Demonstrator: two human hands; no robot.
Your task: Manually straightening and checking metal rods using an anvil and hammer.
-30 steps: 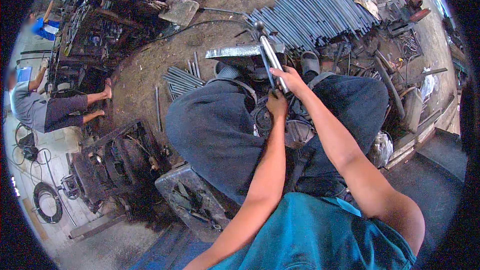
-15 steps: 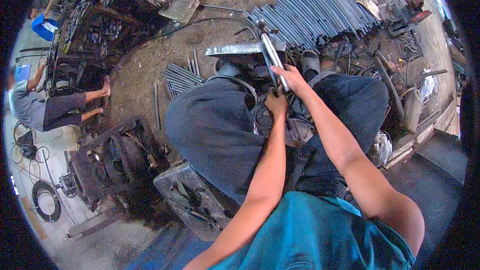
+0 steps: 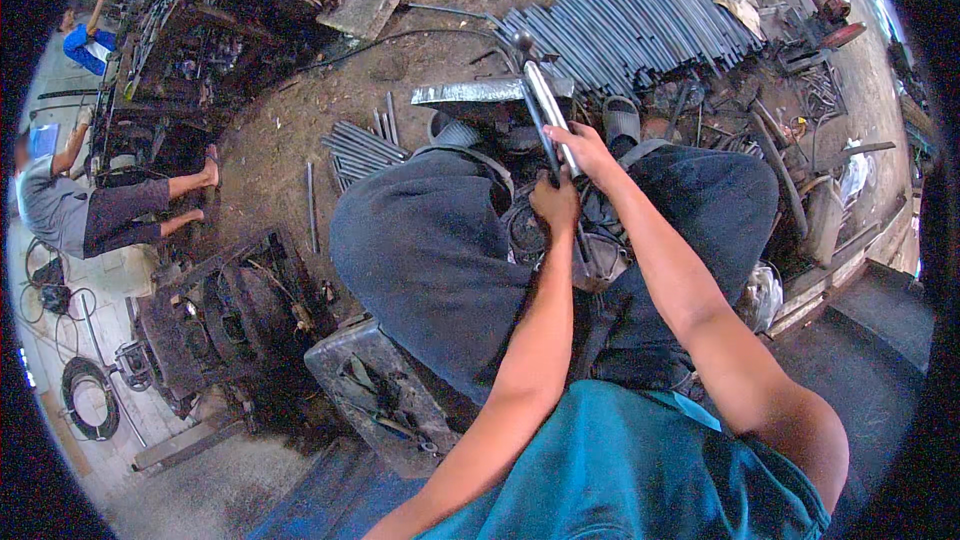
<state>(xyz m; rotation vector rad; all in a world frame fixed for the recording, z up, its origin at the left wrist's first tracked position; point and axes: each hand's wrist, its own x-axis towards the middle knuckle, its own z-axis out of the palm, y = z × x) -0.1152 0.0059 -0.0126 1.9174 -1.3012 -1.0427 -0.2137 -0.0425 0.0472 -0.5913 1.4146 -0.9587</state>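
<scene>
My right hand (image 3: 588,153) is closed around the shiny tubular handle of a hammer (image 3: 544,90), whose rounded dark head points away from me. Just below and left of it, my left hand (image 3: 554,203) grips a dark metal rod (image 3: 534,112). The rod runs alongside the hammer handle, and its lower end sticks out below my left fist. Both hands are between my knees. Beyond them, under the hammer's upper part, sits a metal block with a bright, worn edge (image 3: 468,94). Its middle is partly hidden by the hammer and rod.
Many grey rods (image 3: 630,28) lie in a wide pile ahead; a smaller bundle (image 3: 362,153) is by my left knee. A grinder-like machine (image 3: 830,15) stands far right. Dark machinery (image 3: 235,315) and a tool-topped box (image 3: 375,400) are at left. Another person (image 3: 60,205) sits far left.
The hammer and rod have shifted very slightly, and my left hand sits a little differently on the rod. The person at far left has moved an arm slightly.
</scene>
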